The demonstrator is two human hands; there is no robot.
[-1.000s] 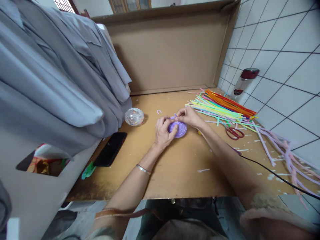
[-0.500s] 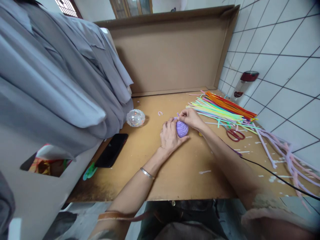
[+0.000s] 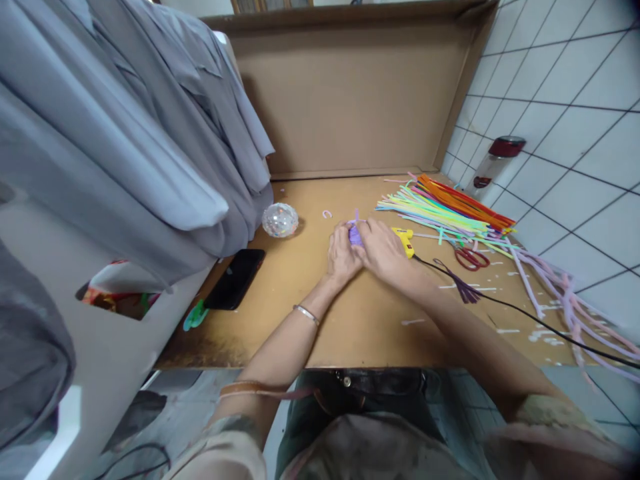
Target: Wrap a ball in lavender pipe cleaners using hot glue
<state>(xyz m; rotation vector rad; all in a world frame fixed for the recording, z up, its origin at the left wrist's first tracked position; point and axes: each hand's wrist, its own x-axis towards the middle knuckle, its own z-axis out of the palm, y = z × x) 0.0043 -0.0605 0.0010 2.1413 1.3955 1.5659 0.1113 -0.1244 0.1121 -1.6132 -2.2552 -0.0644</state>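
A purple ball wound from pipe cleaner (image 3: pixel 355 235) sits between my two hands over the table, mostly covered by them. A short purple end sticks up from its top. My left hand (image 3: pixel 343 255) is closed round its left side. From the right, my right hand (image 3: pixel 383 248) lies over the ball with its fingers curled on it. Just beyond that hand, a yellow glue gun (image 3: pixel 406 241) rests on the table, partly hidden, with a black cord running off to the right.
Bundled pipe cleaners (image 3: pixel 440 212) and red-handled scissors (image 3: pixel 471 258) lie to the right, near a lidded bottle (image 3: pixel 493 167). A clear faceted bowl (image 3: pixel 280 220), a phone (image 3: pixel 235 280) and a green item (image 3: pixel 195 316) are at left. Cardboard (image 3: pixel 350 100) stands behind; grey cloth (image 3: pixel 165 133) hangs left.
My right hand has gone from pinching at the top of the ball to lying across its right side, covering more of it. The glue gun has come into fuller view. The camera has tilted down.
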